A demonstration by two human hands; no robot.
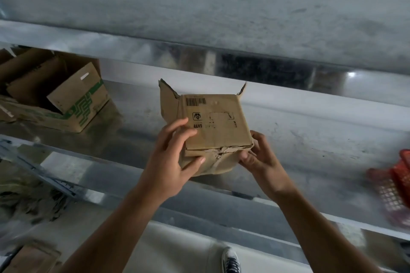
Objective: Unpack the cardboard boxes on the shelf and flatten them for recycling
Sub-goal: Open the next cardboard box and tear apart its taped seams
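- Nearest to us, at six o'clock, one shoe [231, 260] stands on the pale floor [182, 248] between our two forearms.
- At seven o'clock, low in the corner, we see one flat brown piece of cardboard [31, 258]; we cannot tell whether it is a box or a loose sheet.
- Our left hand [172, 157] grips the small box [213, 126] at its left near corner, thumb pressed on the near face, fingers curled over the top face.
- Our right hand [258, 158] holds the same box at its right near corner, fingers wrapped under and around the crumpled edge.
- The small box sits at the centre of the view, held up above the front edge of the metal shelf [310, 139]. Its near end is closed and creased, and two torn flaps stick up at the far end. We cannot see what is inside.
- At three o'clock, one red basket [397, 186] lies on the shelf, blurred; its contents cannot be made out.
- At nine o'clock, well apart from the small box, one large box [66, 99] with green print stands on the shelf, its flaps open. Brown cardboard shows inside it, but no other contents are clear.
- We count two boxes on or over the shelf, one basket, two hands.
- Farthest off, at twelve o'clock, a grey wall [221, 6] runs behind the shelf.
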